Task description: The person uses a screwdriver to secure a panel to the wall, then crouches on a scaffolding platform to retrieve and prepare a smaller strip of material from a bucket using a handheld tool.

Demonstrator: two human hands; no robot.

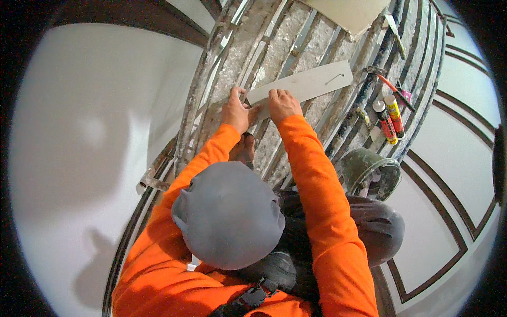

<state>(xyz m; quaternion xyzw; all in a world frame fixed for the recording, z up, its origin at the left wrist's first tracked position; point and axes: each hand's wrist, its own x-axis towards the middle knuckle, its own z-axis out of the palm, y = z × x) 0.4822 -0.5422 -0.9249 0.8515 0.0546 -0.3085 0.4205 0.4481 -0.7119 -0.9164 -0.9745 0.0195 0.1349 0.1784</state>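
Observation:
A long, pale flat strip of board [317, 83] lies at a slant across the plaster-spattered slatted platform [224, 74]. My left hand [236, 112] is at its near left end, fingers and thumb bent around the tip, where a small dark patch shows between them. Curled over the strip's edge just to the right is my right hand [284, 105], its fingertips pressing on the board. A thin, bent dark piece [334, 78] rests on the strip toward its far right end. The undersides of both hands are hidden.
Right of the strip lie a red-handled hammer [391, 85], two sealant tubes [390, 119] and a scraper [395, 36]. A dirty bucket [356, 164] stands near my right knee. A larger pale board [348, 13] lies at the far end. White wall [68, 105] borders the left.

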